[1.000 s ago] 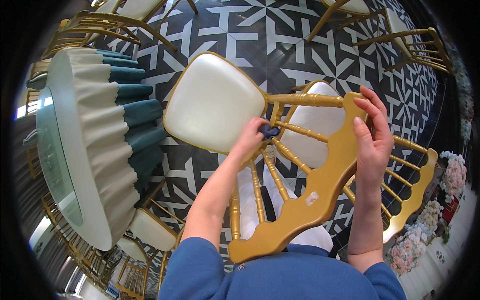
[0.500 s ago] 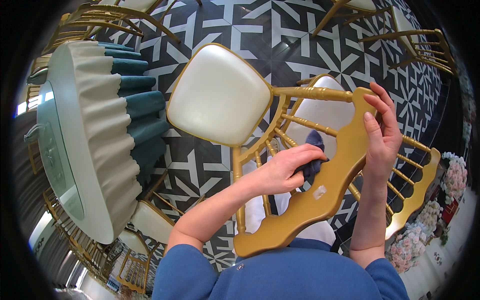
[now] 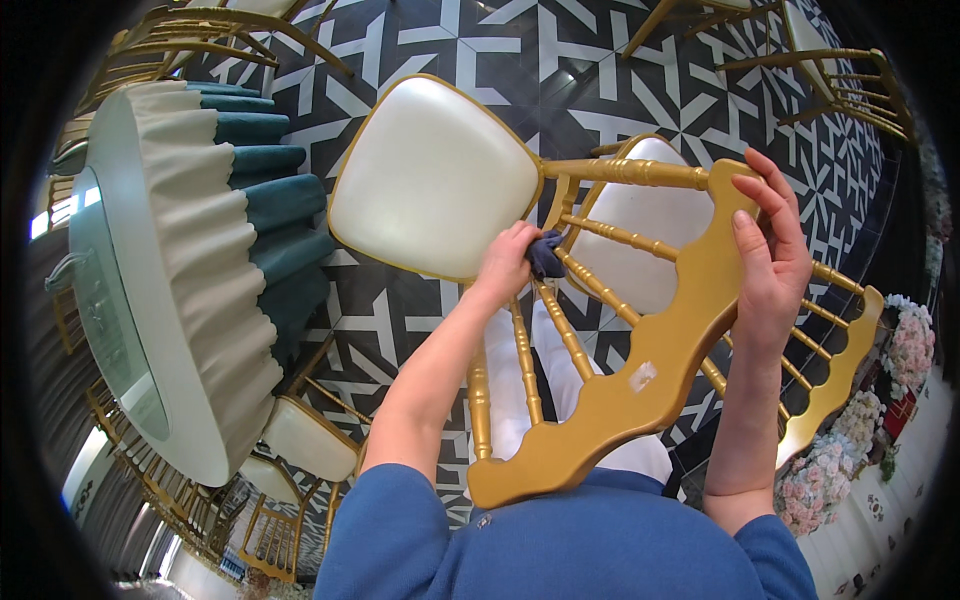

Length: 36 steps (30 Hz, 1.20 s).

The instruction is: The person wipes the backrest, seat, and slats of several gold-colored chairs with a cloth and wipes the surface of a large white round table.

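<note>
**Wiping the spindles of a gold chair back, low end in hand**

While I watch from the head camera, my left hand (image 3: 508,262) is closed around a small dark blue cloth (image 3: 545,254) and presses it against the lower end of a spindle, right where the chair back meets the cream seat cushion (image 3: 430,175) of the gold chair (image 3: 640,375). My right hand (image 3: 768,255) lies mostly open, fingers spread along the far end of the scalloped top rail, thumb on the near face, steadying the frame rather than clutching it.

The cloth sits just beside the seat's rear edge, on the spindle nearest my left hand; the remaining spindles fan out between my two hands, and none of them is touched at present. I judge the wiping to be partway through: the cloth is at the bottom of one spindle, and the rail between the hands carries a pale scuff or smear (image 3: 642,376) that looks unattended. I cannot tell from the sheen which spindles are already clean.

A second gold chair (image 3: 835,375) stands just beyond my right hand, touching or nearly touching the first. To the left of my left arm stands a round table (image 3: 150,300) with a cream and teal skirt, well apart from the cloth.
</note>
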Available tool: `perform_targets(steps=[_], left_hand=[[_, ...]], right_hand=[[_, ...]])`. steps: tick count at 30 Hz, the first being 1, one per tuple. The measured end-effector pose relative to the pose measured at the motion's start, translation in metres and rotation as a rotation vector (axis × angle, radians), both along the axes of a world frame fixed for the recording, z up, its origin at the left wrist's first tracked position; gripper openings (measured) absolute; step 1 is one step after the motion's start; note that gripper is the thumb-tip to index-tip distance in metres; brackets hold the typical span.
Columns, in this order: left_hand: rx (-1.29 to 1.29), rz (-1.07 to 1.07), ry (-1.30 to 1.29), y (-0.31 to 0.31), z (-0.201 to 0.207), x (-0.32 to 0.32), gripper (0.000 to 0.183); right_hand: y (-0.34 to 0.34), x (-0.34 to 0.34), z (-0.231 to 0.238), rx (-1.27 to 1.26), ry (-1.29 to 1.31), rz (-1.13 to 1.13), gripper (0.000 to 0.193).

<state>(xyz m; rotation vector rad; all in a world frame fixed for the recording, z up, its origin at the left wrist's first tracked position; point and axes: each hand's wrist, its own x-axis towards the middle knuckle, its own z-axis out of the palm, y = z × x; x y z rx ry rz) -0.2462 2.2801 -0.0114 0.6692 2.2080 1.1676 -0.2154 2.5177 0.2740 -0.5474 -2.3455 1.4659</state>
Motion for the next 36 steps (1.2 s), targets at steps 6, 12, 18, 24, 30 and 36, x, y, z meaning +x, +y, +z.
perform_targets(steps=[6,12,18,24,30,36], left_hand=[[0.03,-0.238,-0.051,-0.026,0.01,0.024,0.043],[0.153,-0.225,-0.238,-0.016,0.061,0.031,0.041],[0.486,-0.278,-0.344,-0.022,0.184,0.038,0.048],[0.557,-0.302,-0.222,-0.03,0.177,0.052,0.058],[0.16,-0.154,0.022,-0.04,0.039,0.037,0.052],[0.012,-0.126,-0.081,-0.069,-0.004,0.032,0.039]], right_hand=[[0.0,0.001,-0.002,0.057,-0.011,-0.018,0.026],[-0.002,0.001,-0.004,0.027,0.018,-0.035,0.025],[0.003,0.003,-0.009,0.024,0.021,-0.028,0.025],[0.001,0.001,-0.008,0.004,0.003,-0.043,0.026],[0.002,0.003,-0.008,0.032,-0.013,-0.044,0.026],[0.002,0.003,-0.007,0.046,-0.024,-0.04,0.026]])
